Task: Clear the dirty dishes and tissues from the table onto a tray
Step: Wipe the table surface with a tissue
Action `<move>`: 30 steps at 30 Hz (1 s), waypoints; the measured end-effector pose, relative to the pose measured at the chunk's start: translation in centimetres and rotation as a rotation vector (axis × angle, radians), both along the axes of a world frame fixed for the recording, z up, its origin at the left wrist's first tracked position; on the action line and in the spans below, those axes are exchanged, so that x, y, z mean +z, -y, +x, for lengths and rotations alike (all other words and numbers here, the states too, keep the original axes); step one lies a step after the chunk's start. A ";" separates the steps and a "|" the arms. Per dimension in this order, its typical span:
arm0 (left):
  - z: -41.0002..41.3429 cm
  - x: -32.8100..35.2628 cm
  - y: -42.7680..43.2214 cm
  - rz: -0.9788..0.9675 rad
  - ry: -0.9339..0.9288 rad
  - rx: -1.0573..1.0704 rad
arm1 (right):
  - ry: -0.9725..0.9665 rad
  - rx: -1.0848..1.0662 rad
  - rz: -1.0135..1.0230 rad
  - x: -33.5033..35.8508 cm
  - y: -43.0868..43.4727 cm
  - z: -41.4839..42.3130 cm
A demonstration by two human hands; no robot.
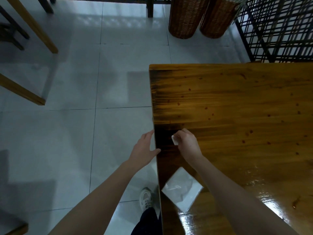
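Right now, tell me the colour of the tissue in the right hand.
The tissue is white; head view shows it best.

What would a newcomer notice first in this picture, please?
The right hand pinches a small white tissue near the edge of the glossy wooden table. The left hand rests open against that edge, and a white packet lies nearer the person. Two wicker baskets stand on the floor beyond.

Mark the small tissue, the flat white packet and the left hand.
small tissue (175,141): head view, exposed white corner.
flat white packet (182,190): head view, its middle.
left hand (143,149): head view, back of hand.
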State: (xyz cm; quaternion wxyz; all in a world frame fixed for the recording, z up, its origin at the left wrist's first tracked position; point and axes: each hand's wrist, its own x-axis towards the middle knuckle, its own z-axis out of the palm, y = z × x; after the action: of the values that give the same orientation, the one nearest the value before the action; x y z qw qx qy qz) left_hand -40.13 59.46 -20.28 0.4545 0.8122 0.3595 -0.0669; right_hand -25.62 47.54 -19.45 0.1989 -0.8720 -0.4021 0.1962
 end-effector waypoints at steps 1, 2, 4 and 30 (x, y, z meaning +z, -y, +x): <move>0.0 0.0 -0.1 -0.001 -0.001 0.005 | 0.008 0.032 -0.003 0.0 -0.1 0.3; 0.2 -0.2 -0.3 -0.002 0.000 0.014 | 0.013 0.064 0.000 0.0 -0.2 0.6; 0.4 -0.4 -0.5 -0.007 0.001 0.036 | 0.022 0.121 0.009 -0.2 -0.3 1.1; -0.7 -1.0 -0.9 -0.047 -0.033 0.162 | -0.066 -0.010 0.076 -0.4 2.2 4.2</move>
State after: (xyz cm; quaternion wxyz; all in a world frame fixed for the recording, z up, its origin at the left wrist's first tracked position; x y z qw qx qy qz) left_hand -40.80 60.38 -21.26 0.4713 0.7684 0.4298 -0.0515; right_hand -21.46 45.32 -19.86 0.2462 -0.8588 -0.3980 0.2086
